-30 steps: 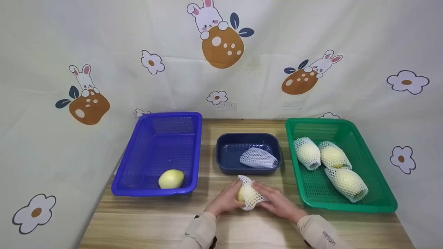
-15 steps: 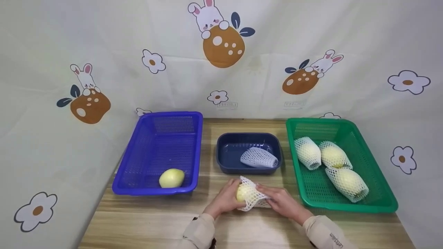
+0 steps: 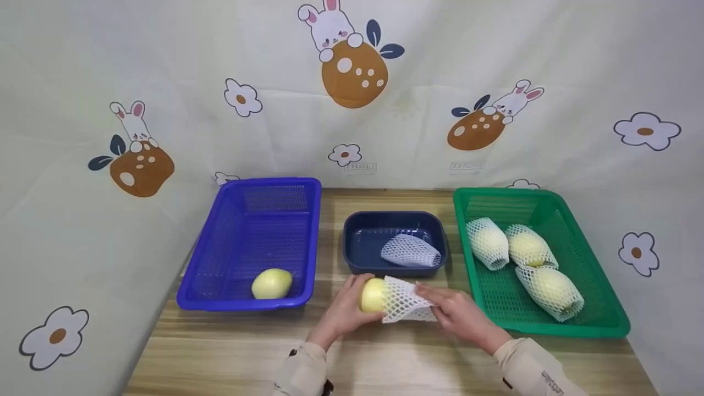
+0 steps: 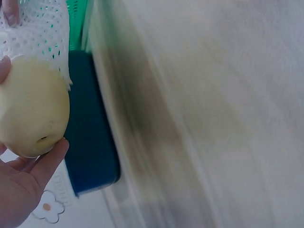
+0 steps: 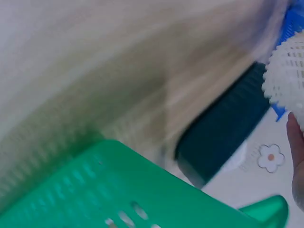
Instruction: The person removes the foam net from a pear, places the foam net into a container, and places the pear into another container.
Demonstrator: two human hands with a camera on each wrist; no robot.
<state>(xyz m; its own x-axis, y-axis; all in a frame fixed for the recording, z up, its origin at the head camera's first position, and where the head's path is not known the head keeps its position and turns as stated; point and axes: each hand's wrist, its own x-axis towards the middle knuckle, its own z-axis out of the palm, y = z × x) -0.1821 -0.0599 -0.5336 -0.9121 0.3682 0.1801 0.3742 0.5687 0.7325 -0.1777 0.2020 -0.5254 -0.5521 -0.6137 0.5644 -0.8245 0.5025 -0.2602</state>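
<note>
My left hand (image 3: 342,309) grips a pale yellow pear (image 3: 373,295) by its bare end, above the front middle of the table. A white foam net sleeve (image 3: 406,300) covers the pear's right part and extends past it. At the sleeve's far end, my right hand (image 3: 461,314) pinches the netting between fingers and thumb. From the left wrist, the pear (image 4: 35,107) shows its small dark dimple, with the fingertips around that end. Only part of the right hand (image 5: 298,156) appears in the right wrist view, beside the netting.
A blue basket (image 3: 190,275) at left holds one bare pear (image 3: 272,284). Behind the hands stands a dark blue tub (image 3: 352,270) with a foam net sleeve (image 3: 411,251) inside. The green basket (image 3: 610,283) at right contains three netted pears. A patterned cloth (image 3: 418,132) hangs behind.
The left hand has moved left and slightly up with the pear, while the right hand has moved right with the sleeve's end. More of the pear shows bare, and the netting is stretched out.
</note>
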